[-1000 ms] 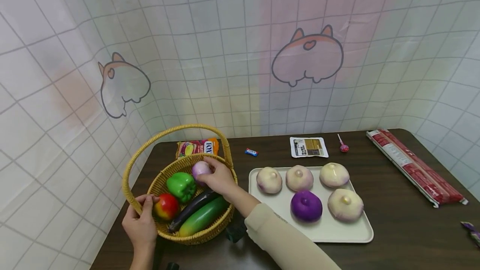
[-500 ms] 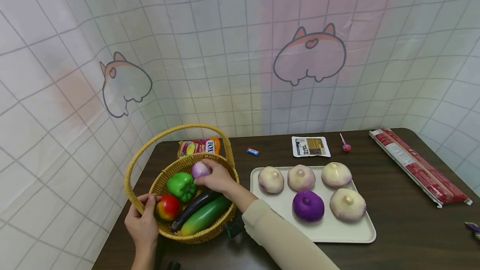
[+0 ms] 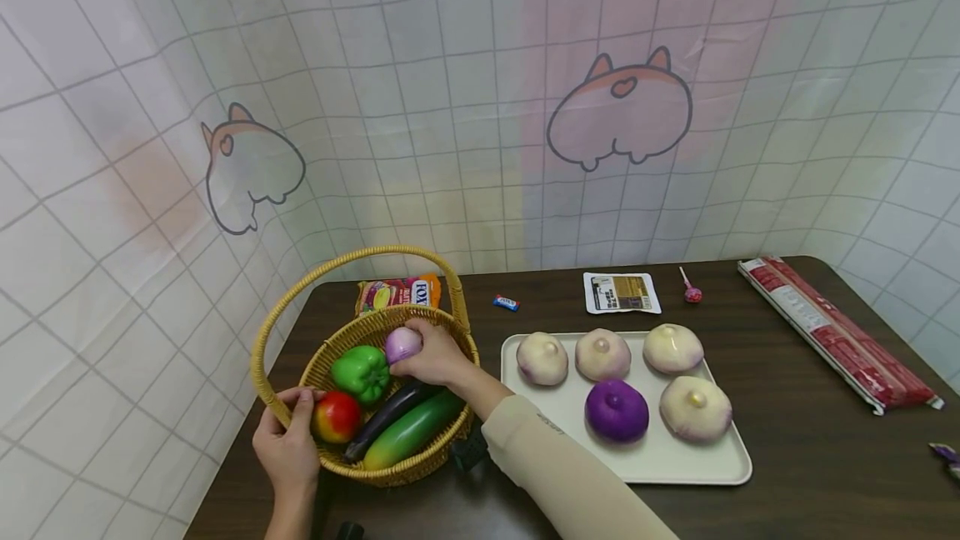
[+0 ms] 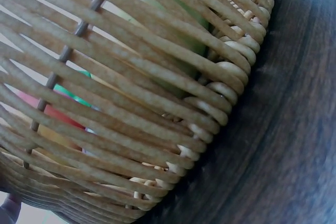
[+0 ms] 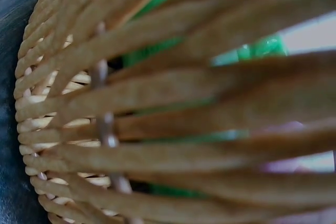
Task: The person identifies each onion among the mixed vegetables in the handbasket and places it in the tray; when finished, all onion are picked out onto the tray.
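Note:
A woven basket (image 3: 423,471) with a tall hoop handle stands at the left of the table in the head view. My left hand (image 3: 288,448) grips it on the left, where the handle meets the rim. Over the basket's right inner side, my right hand (image 3: 435,354) holds a purple onion (image 3: 402,343) between thumb and fingers. Beside the onion lie a green bell pepper (image 3: 361,373) and a red-yellow fruit (image 3: 337,417). An eggplant (image 3: 390,417) and a long green vegetable (image 3: 411,433) lie in front. Both wrist views mostly show the basket's wicker wall (image 4: 131,72).
A white tray (image 3: 705,471) holds several pale round vegetables and a purple one (image 3: 617,411). Behind are a candy bag (image 3: 397,293), a small blue candy (image 3: 506,302), a flat packet (image 3: 622,293) and a lollipop (image 3: 692,294). A long red package (image 3: 836,332) lies right.
My right thumb has slid slightly down and left, baring more of the onion, which stays at the basket's right side. My left hand keeps its hold on the basket.

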`<state>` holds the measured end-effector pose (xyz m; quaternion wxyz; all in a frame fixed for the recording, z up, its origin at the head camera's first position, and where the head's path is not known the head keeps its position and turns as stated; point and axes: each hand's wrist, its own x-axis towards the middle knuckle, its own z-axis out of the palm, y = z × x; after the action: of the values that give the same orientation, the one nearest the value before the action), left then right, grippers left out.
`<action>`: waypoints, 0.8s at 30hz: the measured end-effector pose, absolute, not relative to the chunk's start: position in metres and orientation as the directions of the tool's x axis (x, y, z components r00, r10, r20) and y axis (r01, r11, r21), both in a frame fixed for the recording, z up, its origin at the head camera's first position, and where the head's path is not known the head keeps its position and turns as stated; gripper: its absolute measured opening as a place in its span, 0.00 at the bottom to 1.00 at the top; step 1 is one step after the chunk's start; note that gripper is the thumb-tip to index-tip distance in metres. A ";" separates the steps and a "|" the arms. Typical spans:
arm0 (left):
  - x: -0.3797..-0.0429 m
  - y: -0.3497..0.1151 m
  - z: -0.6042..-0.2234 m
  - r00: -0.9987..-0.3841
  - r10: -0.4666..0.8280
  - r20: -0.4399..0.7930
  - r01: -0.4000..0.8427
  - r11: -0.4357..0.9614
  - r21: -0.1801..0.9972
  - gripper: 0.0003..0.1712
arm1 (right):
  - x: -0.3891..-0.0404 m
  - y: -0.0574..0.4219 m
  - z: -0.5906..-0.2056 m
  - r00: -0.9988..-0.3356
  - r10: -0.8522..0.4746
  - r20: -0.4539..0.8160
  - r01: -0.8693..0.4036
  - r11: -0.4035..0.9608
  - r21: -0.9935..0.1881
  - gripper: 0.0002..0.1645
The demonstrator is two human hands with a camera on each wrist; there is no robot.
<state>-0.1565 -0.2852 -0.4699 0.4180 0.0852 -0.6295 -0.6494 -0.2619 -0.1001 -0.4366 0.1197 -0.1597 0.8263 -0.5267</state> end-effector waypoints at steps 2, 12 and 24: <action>-0.157 -0.285 -0.470 -0.636 -0.650 0.416 0.435 0.144 0.889 0.13 | -0.262 -0.100 -0.437 -0.919 -0.394 -0.025 -0.143 0.391 -0.909 0.47; -0.158 -0.286 -0.471 -0.629 -0.648 0.428 0.453 0.142 0.880 0.12 | -0.260 -0.100 -0.436 -0.931 -0.364 -0.010 -0.150 0.407 -0.901 0.46; -0.157 -0.285 -0.470 -0.629 -0.650 0.427 0.445 0.149 0.883 0.12 | -0.261 -0.102 -0.438 -0.926 -0.377 0.034 -0.205 0.424 -0.882 0.48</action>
<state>-0.1573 -0.2855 -0.4703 0.4232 0.0815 -0.6288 -0.6472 -0.2612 -0.1022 -0.4377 0.0844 -0.1733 0.8395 -0.5079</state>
